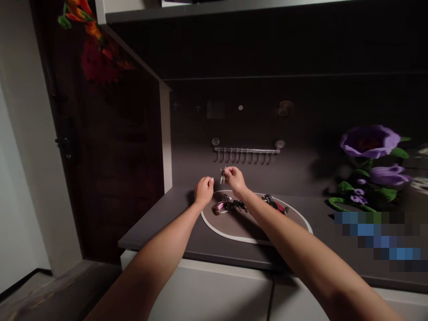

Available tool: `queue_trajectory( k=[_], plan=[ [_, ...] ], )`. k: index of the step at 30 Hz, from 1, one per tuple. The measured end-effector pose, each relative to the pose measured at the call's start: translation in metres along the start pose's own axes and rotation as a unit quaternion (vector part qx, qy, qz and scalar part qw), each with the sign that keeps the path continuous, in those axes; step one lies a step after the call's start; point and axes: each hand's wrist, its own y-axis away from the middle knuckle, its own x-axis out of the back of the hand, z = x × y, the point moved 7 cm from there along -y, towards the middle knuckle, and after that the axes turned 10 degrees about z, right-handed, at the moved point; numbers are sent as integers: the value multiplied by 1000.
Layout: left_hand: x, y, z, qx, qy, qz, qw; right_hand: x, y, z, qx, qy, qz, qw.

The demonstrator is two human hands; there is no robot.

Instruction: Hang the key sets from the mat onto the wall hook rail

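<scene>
My right hand [235,179] pinches a small bunch of keys [222,177], which hangs from its fingertips below the clear hook rail [247,150] on the wall. Just left of the keys, my left hand [204,190] is closed, its fingers curled in; whatever it may hold is hidden. Beneath the hands, an oval brown mat [234,227] with a white rim lies on the dark counter. On the mat are a bunch of keys with a pink piece [220,206] at the left and another bunch with a red piece [280,207] at the right.
Purple artificial flowers [370,141] with green leaves stand at the right of the counter [160,223]. A cabinet [234,15] overhangs the wall above. To the left is a dark red door [113,178], with orange and red flowers [93,30] near its top.
</scene>
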Motion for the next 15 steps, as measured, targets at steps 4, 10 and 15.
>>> queue_trajectory(
  k=[4,10,15],
  plan=[
    [-1,-1,-5,12,-36,6,999,-18,-21,-8,-42,-26,14,999],
    [1,-1,-5,13,-70,8,997,-34,-43,-8,-79,-63,60,993],
    [2,0,-1,7,-80,-1,997,-43,-52,-1,-97,-70,92,989]
  ],
)
